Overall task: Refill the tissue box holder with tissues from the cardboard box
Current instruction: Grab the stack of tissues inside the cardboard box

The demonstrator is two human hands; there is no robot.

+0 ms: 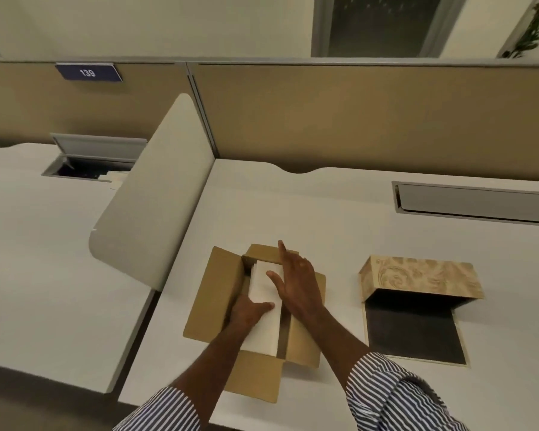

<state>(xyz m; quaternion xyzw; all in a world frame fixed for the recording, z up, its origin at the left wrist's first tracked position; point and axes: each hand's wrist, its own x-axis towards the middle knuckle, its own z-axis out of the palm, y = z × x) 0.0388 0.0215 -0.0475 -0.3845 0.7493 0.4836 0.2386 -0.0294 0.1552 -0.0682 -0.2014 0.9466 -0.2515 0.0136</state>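
Brown corrugated card frames the work: the cardboard box (218,303) lies on the white desk (339,213) with all its flaps folded outward, which keeps the opening clear for both hands. Inside it sits a white stack of tissues (263,309), raised slightly above the walls, its long axis running from 6 o'clock to 12 o'clock.

The left hand (246,312) is at the stack's 9 o'clock side, thumb lying across the top and fingers curled down between the stack and the box wall, so it appears to be gripping the stack from that edge. The right hand (296,281) is at the 3 o'clock side, open and flat, palm pressed toward the stack with the index finger pointing to 12 o'clock; it steadies rather than grasps, probably because loose sheets would fan apart if lifted from one side only.

At 3 o'clock from the box, well apart, the tissue box holder (420,281) waits with its patterned cover tipped back toward 12 o'clock and its dark base (414,334) lying exposed toward 6 o'clock. That open arrangement suggests the stack is meant to be set onto the base before the cover closes. Nothing is in the holder yet, so the task looks to be at its lifting stage.
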